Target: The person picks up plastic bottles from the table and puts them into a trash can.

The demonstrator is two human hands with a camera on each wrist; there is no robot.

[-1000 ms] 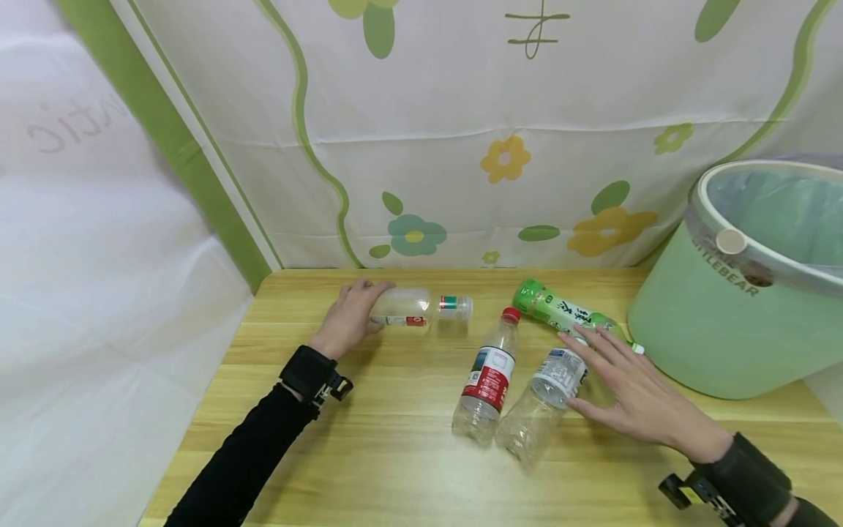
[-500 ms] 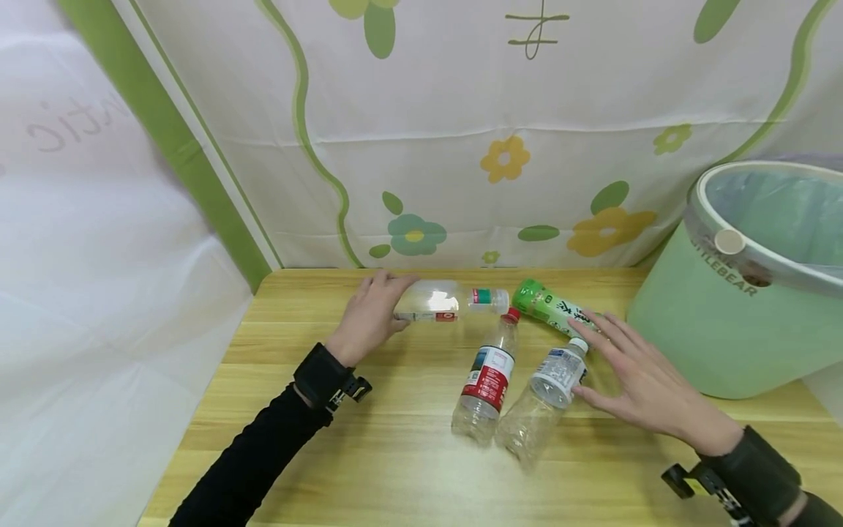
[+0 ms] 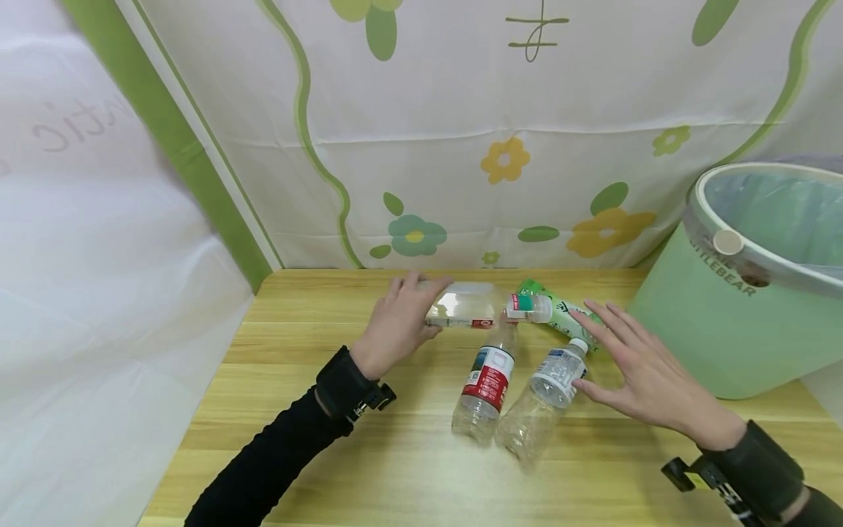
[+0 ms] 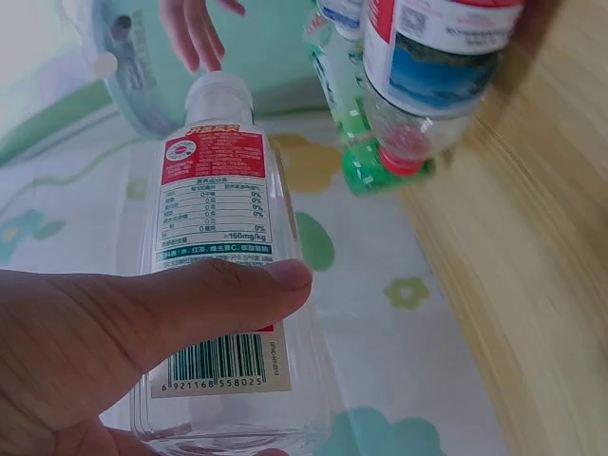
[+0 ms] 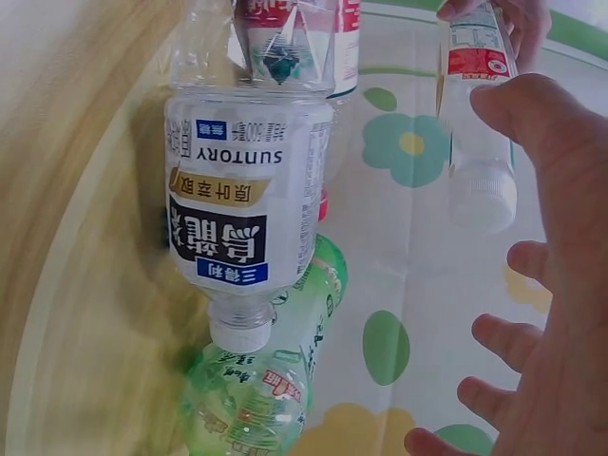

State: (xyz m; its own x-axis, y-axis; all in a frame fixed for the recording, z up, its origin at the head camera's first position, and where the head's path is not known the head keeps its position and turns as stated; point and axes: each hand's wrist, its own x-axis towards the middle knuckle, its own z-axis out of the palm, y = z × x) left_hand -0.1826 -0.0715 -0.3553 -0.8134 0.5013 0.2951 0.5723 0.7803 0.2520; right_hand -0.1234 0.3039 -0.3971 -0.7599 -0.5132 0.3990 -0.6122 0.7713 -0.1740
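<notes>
My left hand [image 3: 402, 322] grips the base end of a clear plastic bottle [image 3: 464, 304], thumb across its label in the left wrist view. The bottle lies sideways, its white-capped neck pointing right and overlapping a green-labelled bottle [image 3: 565, 320]. Below it lies a clear bottle with a red and white label [image 3: 489, 377], its red cap hidden in the head view. Beside that is a crumpled clear Suntory bottle [image 3: 556, 377] with a white cap. My right hand [image 3: 652, 380] is spread beside the Suntory bottle with nothing in its grasp; in the right wrist view its fingers [image 5: 503, 342] stand apart.
A light green bin [image 3: 718, 329] with a plastic liner stands at the right of the wooden table [image 3: 395, 468]. A white curtain [image 3: 428, 183] printed with flowers hangs behind the table, and white cloth [image 3: 99, 293] hangs at the left.
My left hand has carried the clear bottle to the right, until its neck overlaps the green-labelled one. The right hand has shifted slightly right and stays spread. The other bottles have not moved.
</notes>
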